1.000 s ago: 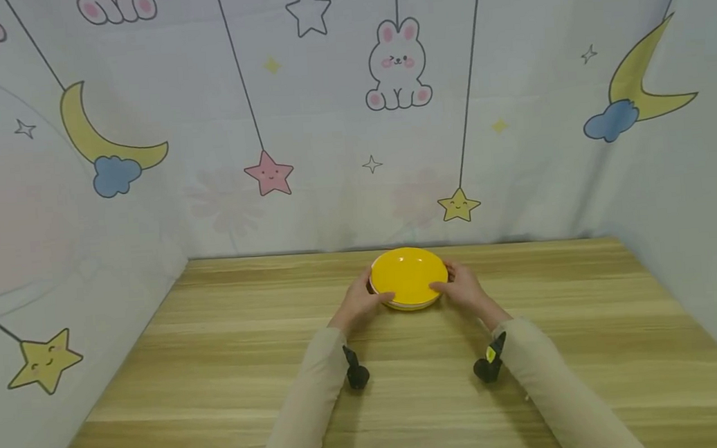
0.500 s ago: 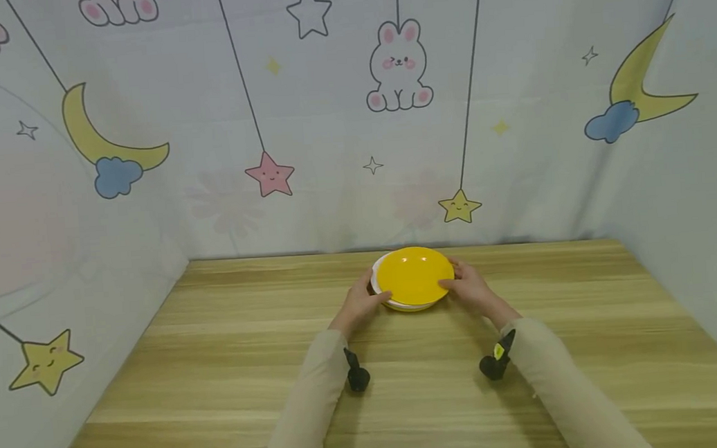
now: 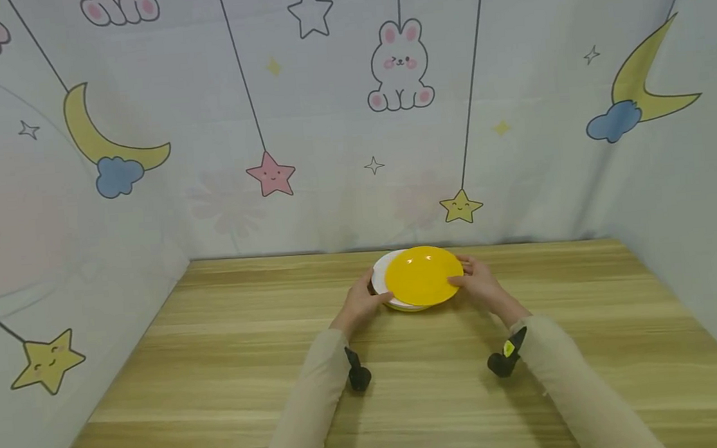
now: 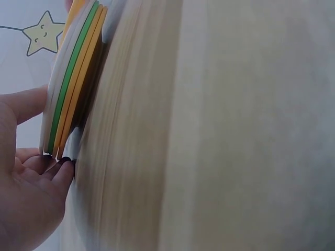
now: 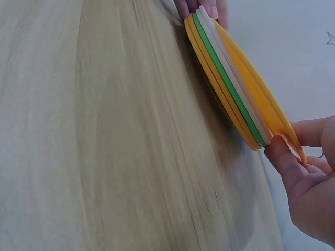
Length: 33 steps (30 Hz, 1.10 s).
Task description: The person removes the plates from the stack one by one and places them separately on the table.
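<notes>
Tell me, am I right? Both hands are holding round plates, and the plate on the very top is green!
Not the color: the top plate is yellow, not green, as the head view shows. The left hand and right hand are holding round plates, just as you said.

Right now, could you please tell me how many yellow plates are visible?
3: the top plate in the right hand, and two lower plates beneath the green plate; others may be hidden.

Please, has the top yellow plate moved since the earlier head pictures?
Yes. In the head view, the top yellow plate has shifted right relative to the printed rabbit, uncovering more of the white plate beneath.
</notes>
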### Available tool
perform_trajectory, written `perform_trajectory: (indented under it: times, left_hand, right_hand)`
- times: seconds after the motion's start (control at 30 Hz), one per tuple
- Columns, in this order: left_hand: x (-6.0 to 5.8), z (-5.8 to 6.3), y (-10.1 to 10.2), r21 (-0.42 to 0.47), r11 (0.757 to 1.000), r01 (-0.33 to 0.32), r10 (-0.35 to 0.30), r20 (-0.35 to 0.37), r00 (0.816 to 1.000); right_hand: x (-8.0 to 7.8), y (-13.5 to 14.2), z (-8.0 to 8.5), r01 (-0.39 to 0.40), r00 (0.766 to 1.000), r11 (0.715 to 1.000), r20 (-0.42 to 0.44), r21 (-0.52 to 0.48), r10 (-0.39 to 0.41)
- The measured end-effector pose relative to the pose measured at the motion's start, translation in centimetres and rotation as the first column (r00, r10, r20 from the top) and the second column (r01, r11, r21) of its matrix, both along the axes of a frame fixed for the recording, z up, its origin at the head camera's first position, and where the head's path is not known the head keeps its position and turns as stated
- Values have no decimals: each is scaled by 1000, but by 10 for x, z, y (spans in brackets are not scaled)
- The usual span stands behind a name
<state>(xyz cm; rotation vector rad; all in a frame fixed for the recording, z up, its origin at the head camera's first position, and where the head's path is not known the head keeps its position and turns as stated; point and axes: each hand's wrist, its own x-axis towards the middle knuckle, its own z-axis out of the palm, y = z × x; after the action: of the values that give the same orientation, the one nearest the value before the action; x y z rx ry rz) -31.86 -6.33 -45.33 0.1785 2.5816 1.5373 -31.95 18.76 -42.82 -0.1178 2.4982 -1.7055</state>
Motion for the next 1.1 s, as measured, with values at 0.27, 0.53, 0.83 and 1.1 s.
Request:
perform_trajectory:
  times: [0.27, 0.53, 0.83, 1.1]
  left_hand:
    - [-1, 0, 0, 8, 1000, -10, 10, -14, 1000]
    - [-1, -2, 1, 21, 1000, -9, 10, -28, 1000]
    - [-2, -4, 1, 37, 999, -11, 12, -30, 999]
    - [-4, -7, 1, 33, 999, -10, 12, -50, 999]
  right_hand:
    - [2, 7, 1, 31, 999, 997, 30, -69, -29]
    - [6, 10, 3, 36, 999, 999, 26, -41, -35]
    - [12, 15, 2, 38, 998, 984, 50, -173, -29]
    - [22, 17, 3, 128, 987, 970, 124, -204, -104]
